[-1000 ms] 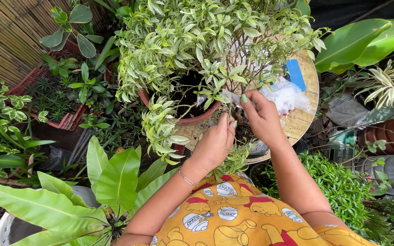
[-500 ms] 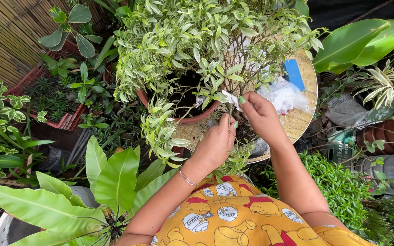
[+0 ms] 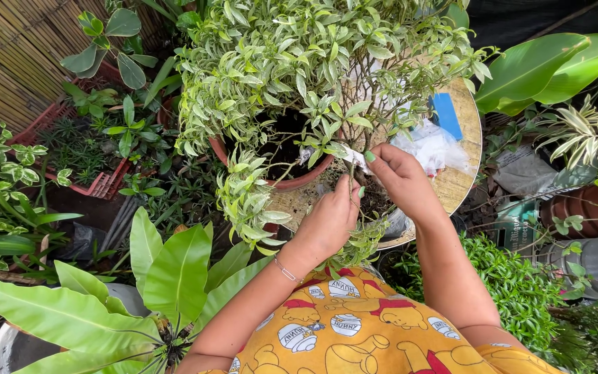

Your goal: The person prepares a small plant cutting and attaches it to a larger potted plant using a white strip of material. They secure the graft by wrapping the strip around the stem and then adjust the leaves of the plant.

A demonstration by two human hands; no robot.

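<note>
White, thin strip (image 3: 351, 156) at frame centre looks light and limp; my right hand (image 3: 403, 181) pinches its end, my left hand (image 3: 327, 220) closes on the slender stem (image 3: 349, 181) below; I judge both fragile.

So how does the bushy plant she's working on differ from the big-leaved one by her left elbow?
The variegated shrub has many small, cream-edged leaves on thin woody stems; the fern-like plant has a few long, broad, plain green leaves. The shrub stands in a terracotta pot, the other in a pale pot. Both are potted.
</note>
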